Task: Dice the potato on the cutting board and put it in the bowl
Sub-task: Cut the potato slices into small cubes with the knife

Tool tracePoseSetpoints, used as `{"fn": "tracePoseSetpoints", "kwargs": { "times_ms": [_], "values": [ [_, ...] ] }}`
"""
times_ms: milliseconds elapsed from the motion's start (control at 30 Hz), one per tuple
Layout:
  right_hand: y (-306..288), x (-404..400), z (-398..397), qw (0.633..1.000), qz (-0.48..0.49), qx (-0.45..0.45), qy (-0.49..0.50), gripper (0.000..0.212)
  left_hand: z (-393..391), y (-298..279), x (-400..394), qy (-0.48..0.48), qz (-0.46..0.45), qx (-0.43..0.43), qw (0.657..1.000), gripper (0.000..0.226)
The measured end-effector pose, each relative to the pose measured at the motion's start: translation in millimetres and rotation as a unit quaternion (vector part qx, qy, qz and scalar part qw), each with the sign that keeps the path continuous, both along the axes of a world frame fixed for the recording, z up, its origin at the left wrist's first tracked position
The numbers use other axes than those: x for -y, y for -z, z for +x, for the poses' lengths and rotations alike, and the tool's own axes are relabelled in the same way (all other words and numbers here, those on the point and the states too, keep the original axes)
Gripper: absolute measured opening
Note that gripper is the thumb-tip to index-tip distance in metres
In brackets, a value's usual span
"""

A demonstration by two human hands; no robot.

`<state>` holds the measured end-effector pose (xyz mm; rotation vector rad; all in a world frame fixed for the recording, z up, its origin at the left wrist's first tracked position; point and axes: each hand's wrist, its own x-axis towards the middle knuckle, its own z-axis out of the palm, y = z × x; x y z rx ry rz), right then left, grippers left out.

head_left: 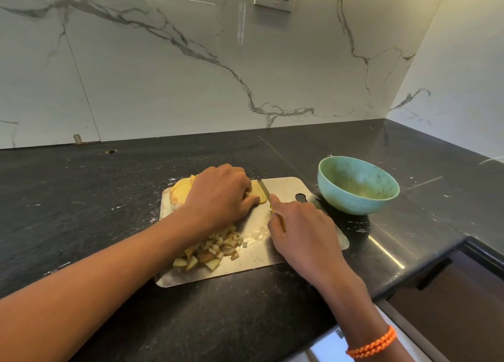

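left hand (pixel 218 195) fingers curled on flat pale potato slices (pixel 257 194) | right hand (pixel 300 225) grips yellow-handled knife (pixel 264 188), blade pointing away | diced heap (pixel 212 250) near edge of rounded metal cutting board (pixel 286 252) | round teal bowl (pixel 357 184) on black table (pixel 81 198), right

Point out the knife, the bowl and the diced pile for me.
knife (pixel 264 189): head view, on the blade.
bowl (pixel 351 201): head view, on the outer wall.
diced pile (pixel 215 248): head view, middle of the cubes.

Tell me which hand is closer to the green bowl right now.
Right. The right hand grips the knife just left of the green bowl; the left hand holds the potato further left, across the cutting board.
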<state>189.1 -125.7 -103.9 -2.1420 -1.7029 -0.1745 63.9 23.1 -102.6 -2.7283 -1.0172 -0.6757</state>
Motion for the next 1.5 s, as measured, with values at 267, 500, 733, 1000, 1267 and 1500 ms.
{"fn": "tracePoseSetpoints", "kwargs": {
  "times_ms": [267, 500, 733, 1000, 1267, 1500],
  "values": [
    [-4, 2, -4, 0.998, 0.039, -0.039, 0.024, 0.047, 0, 1, -2, -0.003, -0.002, -0.001, 1.0, 0.044],
    [-2, 2, -4, 0.999, 0.029, -0.041, 0.015, 0.046, 0, 1, -3, -0.003, -0.016, 0.006, 1.0, 0.043],
    [-2, 3, -3, 0.999, 0.019, -0.034, 0.007, 0.047, 1, 1, -3, -0.001, -0.027, 0.012, 1.0, 0.042],
    [-4, -6, 0, 1.0, -0.01, -0.011, 0.0, 0.048, 3, 3, -3, -0.01, -0.025, 0.018, 0.999, 0.042],
    [-3, 17, 0, 1.0, -0.022, -0.005, -0.014, 0.051, 1, 1, 2, -0.014, -0.003, 0.01, 1.0, 0.044],
    [-1, 52, -2, 1.0, -0.013, -0.01, -0.012, 0.051, 0, 1, 0, -0.029, -0.021, 0.011, 0.999, 0.042]
  ]
}}
